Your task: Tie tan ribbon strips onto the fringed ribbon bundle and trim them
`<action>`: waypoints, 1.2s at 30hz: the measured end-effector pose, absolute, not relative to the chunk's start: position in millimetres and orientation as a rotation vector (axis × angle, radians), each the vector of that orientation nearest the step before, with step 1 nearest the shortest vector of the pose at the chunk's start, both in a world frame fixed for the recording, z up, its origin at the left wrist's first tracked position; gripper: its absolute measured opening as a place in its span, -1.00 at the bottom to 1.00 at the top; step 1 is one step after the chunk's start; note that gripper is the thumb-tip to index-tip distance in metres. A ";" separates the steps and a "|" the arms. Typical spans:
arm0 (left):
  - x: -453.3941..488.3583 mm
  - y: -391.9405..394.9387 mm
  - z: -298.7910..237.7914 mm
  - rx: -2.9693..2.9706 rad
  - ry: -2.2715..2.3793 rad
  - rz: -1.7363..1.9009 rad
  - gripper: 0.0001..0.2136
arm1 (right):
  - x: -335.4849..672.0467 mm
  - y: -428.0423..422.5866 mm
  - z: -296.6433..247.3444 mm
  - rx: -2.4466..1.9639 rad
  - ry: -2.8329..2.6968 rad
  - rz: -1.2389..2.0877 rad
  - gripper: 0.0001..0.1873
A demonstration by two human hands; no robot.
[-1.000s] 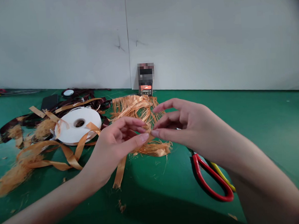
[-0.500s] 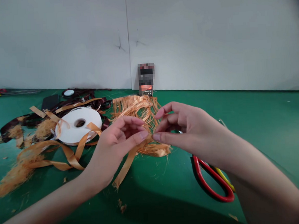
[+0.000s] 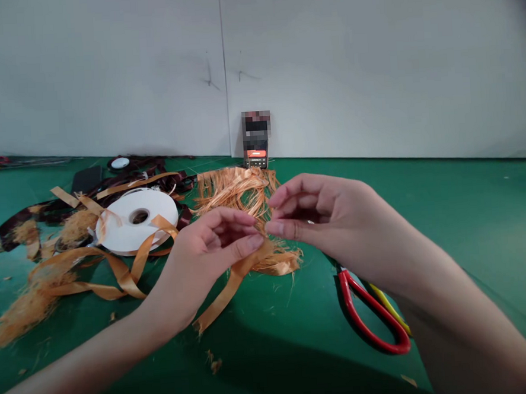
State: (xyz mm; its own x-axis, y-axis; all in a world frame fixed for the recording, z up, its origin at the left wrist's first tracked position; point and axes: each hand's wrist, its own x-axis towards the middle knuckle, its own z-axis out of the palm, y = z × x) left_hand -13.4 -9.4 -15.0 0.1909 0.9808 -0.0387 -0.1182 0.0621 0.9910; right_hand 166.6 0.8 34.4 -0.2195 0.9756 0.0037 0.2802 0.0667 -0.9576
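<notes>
Between thumb and fingers, my left hand (image 3: 223, 238) pinches a short strip of orange-gold satin ribbon (image 3: 222, 294), whose cut end hangs toward me. My right hand (image 3: 320, 214) is closed in a pinch close to the strip's upper end; what lies between its fingertips, perhaps a thread, is too small to make out. Behind both hands lies a heap of frayed gold ribbon (image 3: 235, 187) with loose fringe threads. Scissors with red handles (image 3: 375, 315) rest under my right wrist, partly covered by it, and a yellow handle (image 3: 392, 308) shows beside them.
A white ribbon spool (image 3: 126, 223) with a loose gold ribbon (image 3: 120, 277) lies at left. Around it are brown ribbon (image 3: 23, 217), a dark flat object (image 3: 87, 180) and fluffy thread piles (image 3: 25, 315). A phone (image 3: 256, 141) leans against the white wall (image 3: 371, 65).
My right hand has risen slightly, its fingertips lifting from the strip beside my left thumb. More of the strip shows, and its hanging end has shifted a little left.
</notes>
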 end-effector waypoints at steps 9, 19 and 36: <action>-15.1 -10.8 -13.6 1.238 1.016 1.062 -0.87 | 165.2 2.5 32.3 -1.278 -1.564 1.114 -0.72; -13.0 -9.6 -13.5 1.287 1.065 1.038 -0.84 | 171.0 -1.6 39.1 -1.072 -1.443 1.269 -0.76; -13.8 -9.8 -12.5 1.293 1.069 1.066 -0.84 | 171.4 -0.4 34.8 -1.399 -1.647 1.296 -0.75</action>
